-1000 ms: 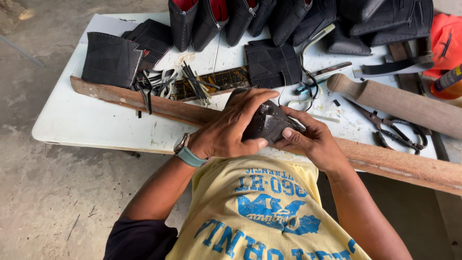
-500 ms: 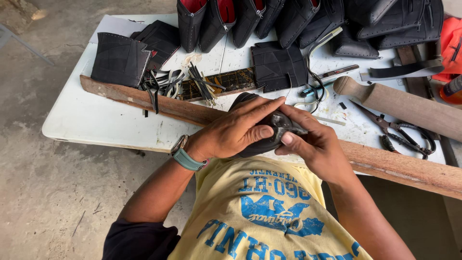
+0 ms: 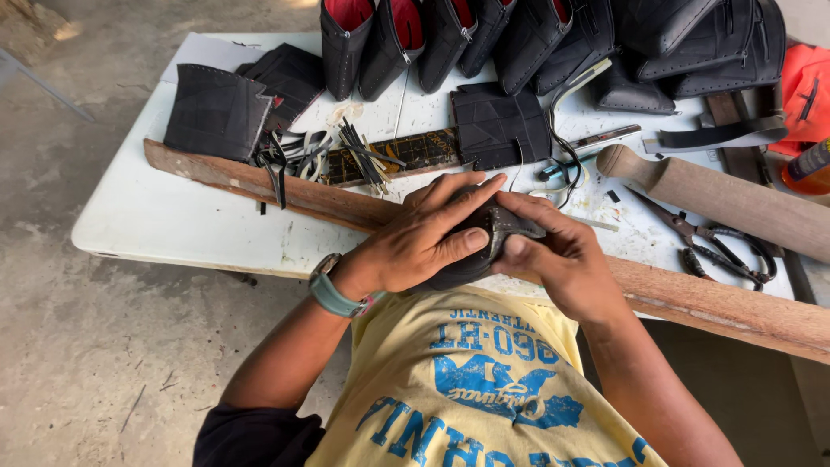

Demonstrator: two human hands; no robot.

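A small black rubber-like pouch (image 3: pixel 484 242) is held over the near edge of the white table (image 3: pixel 173 216). My left hand (image 3: pixel 415 238), with a teal watch on the wrist, wraps over its top and left side. My right hand (image 3: pixel 558 255) grips its right end, thumb pressed on the front. Most of the pouch is hidden under my fingers. A long wooden plank (image 3: pixel 692 298) lies on the table just beyond my hands.
A row of black pouches with red lining (image 3: pixel 519 35) stands at the table's back. Flat black pieces (image 3: pixel 216 112), thin strips (image 3: pixel 363 156), a dark ruler (image 3: pixel 415 151), pliers (image 3: pixel 718 246), a wooden roller (image 3: pixel 726 195) and an orange item (image 3: pixel 804 86) lie around. Concrete floor is at left.
My left hand has slid further over the pouch, fingers stretched across its top. The pouch has turned slightly between both hands.
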